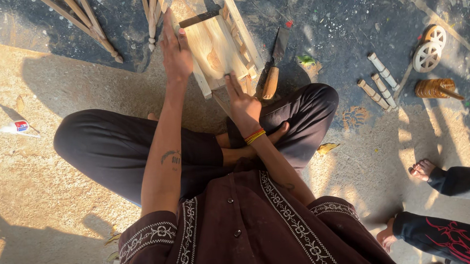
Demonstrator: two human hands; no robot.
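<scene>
Left hand (176, 52) lies flat, fingers together, on the pale wooden slatted frame (219, 44) at top centre; right hand (243, 106) presses its near edge, fingers spread. Wooden-handled chisel (274, 65) lies just right; turned wooden pegs (377, 80) and small wooden wheels (430, 48) sit upper right, another person's bare feet (421, 169) lower right.

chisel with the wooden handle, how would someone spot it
Start at the pale wooden frame both hands rest on, in front of the crossed legs. Just right of it, by the right hand, the chisel lies on the dark ground. Unlike the turned spindles nearby, it has a flat metal blade.

We see a chisel (272, 68) on the floor (61, 91), wooden wheels (430, 48), turned pegs (379, 80), a glue bottle (17, 127) and another person's bare feet (422, 168).
</scene>
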